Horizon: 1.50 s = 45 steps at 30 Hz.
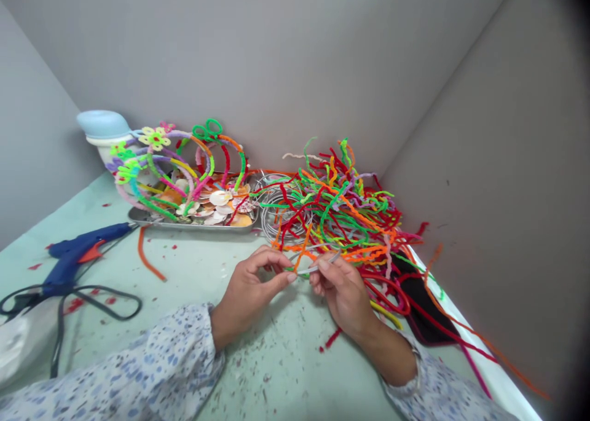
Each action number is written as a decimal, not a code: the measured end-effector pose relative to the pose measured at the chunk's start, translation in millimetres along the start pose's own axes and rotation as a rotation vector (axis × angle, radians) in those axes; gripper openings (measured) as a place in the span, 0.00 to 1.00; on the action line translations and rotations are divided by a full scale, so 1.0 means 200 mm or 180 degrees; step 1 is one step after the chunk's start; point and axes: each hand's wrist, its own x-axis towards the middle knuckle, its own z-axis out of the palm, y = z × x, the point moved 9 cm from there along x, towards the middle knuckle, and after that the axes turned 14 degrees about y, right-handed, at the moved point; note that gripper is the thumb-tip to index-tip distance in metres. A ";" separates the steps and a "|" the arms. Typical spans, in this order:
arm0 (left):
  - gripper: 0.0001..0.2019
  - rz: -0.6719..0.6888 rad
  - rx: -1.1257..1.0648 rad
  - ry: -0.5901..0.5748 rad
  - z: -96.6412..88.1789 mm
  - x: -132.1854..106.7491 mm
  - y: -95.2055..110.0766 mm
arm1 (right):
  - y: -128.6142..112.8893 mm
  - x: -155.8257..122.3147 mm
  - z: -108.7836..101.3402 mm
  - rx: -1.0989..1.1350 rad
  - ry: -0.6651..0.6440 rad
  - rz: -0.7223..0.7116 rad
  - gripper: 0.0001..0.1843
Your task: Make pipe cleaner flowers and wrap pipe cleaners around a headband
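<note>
Between my hands runs a thin grey band (306, 271), with an orange pipe cleaner (303, 249) standing up from its left part. A bit of green fuzz shows beside the orange at my left fingertips. My left hand (253, 292) is closed in a pinch where the orange pipe cleaner meets the band. My right hand (343, 292) pinches the band between thumb and fingers, a short way to the right. Just behind the hands lies a tangled heap of coloured pipe cleaners (350, 206), with a coil of silvery wire or bands (270, 221) at its left side.
A metal tray (216, 228) holds seashells (220, 198), and several pipe-cleaner-wrapped headbands (184, 157) with flowers stand there. A white bottle with a blue cap (104, 125) is behind. A blue glue gun (69, 255) with its cord lies left; a black object (421, 304) lies right.
</note>
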 end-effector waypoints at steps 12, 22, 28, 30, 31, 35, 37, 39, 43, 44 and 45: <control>0.05 0.0822 0.0595 0.0143 -0.02 -0.03 0.13 | 0.01 0.00 0.01 -0.0011 -0.0042 0.0059 0.12; 0.05 0.0778 0.0716 0.0129 -0.02 -0.03 0.11 | 0.01 -0.01 0.01 -0.0079 -0.0127 0.0082 0.15; 0.04 0.0832 0.0744 -0.0004 -0.01 -0.03 0.11 | 0.01 -0.01 0.02 -0.0240 -0.0190 -0.0003 0.19; 0.04 0.0854 0.0793 -0.0057 0.00 -0.03 0.11 | 0.01 -0.01 0.02 -0.0284 -0.0211 -0.0022 0.19; 0.04 0.0852 0.0826 -0.0091 0.00 -0.03 0.10 | 0.01 -0.01 0.02 -0.0297 -0.0227 -0.0024 0.19; 0.04 0.0786 0.0947 -0.0162 0.01 -0.03 0.09 | 0.01 -0.01 0.02 -0.0321 -0.0225 -0.0036 0.18; 0.04 0.0737 0.0975 -0.0186 0.02 -0.03 0.08 | 0.01 -0.01 0.01 -0.0375 -0.0184 -0.0069 0.18; 0.04 0.0699 0.0968 -0.0226 0.02 -0.03 0.07 | 0.01 -0.01 0.01 -0.0442 -0.0146 -0.0121 0.18; 0.04 0.0692 0.0854 -0.0166 0.02 -0.02 0.07 | 0.00 -0.01 0.00 -0.0486 -0.0098 -0.0191 0.19; 0.04 0.0702 0.0822 -0.0131 0.02 -0.02 0.07 | 0.00 -0.01 0.00 -0.0482 -0.0091 -0.0197 0.19; 0.04 0.0708 0.0801 -0.0107 0.01 -0.02 0.07 | 0.00 -0.01 0.00 -0.0479 -0.0087 -0.0194 0.19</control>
